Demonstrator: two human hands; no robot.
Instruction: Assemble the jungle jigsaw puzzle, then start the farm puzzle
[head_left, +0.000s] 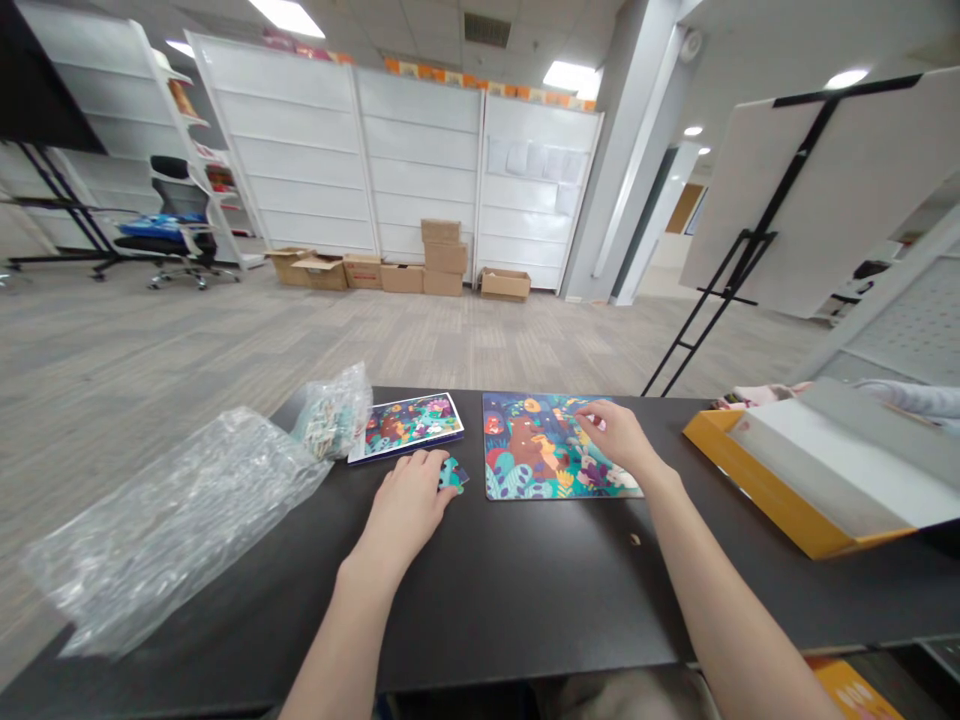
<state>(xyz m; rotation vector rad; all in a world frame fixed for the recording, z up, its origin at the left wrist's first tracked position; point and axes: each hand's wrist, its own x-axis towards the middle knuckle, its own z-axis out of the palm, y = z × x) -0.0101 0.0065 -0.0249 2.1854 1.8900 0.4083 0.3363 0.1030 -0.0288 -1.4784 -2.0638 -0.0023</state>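
A colourful jigsaw puzzle [525,455] with animals and plants lies flat on the black table [517,600]. Over its upper right part is my right hand [619,435], thumb and forefinger pinched together; whatever is between them is too small to make out. My left hand [409,500] rests left of the puzzle, its fingers closed around teal and dark puzzle pieces [451,475]. Just beyond that hand lies a picture card [412,420] printed with a similar scene. A clear bag of puzzle pieces [330,415] touches the card's left side.
Crumpled clear plastic wrap [180,520] covers the table's left side. An open yellow box [795,490] with a white inside stands at the right. A small tan scrap [635,540] lies below the puzzle. Cardboard boxes [442,258] line the far shelves.
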